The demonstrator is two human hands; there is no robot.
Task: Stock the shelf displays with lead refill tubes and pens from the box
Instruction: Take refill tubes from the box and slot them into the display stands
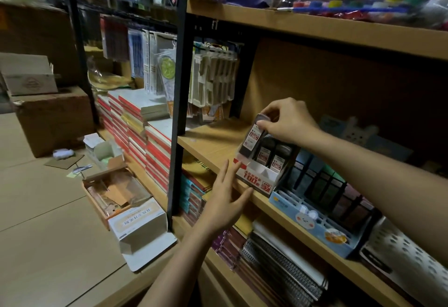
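Observation:
A small white and red display tray (254, 178) stands on the wooden shelf (208, 142) near its front edge. Two dark lead refill tubes (271, 158) with white and red labels stand in it. My right hand (288, 120) pinches the top of a third lead refill tube (252, 139), tilted at the tray's left end. My left hand (228, 195) has straight fingers touching the tray's front left corner. An open cardboard box (116, 190) with clear packets sits on the floor at lower left.
A light blue pen holder (315, 222) with dark compartments stands right of the tray. Stacked notebooks (140, 137) fill the lower left shelves. Spiral notebooks (278, 263) lie below. Hanging packets (213, 76) crowd the back. A white box (138, 224) lies by the shelf post.

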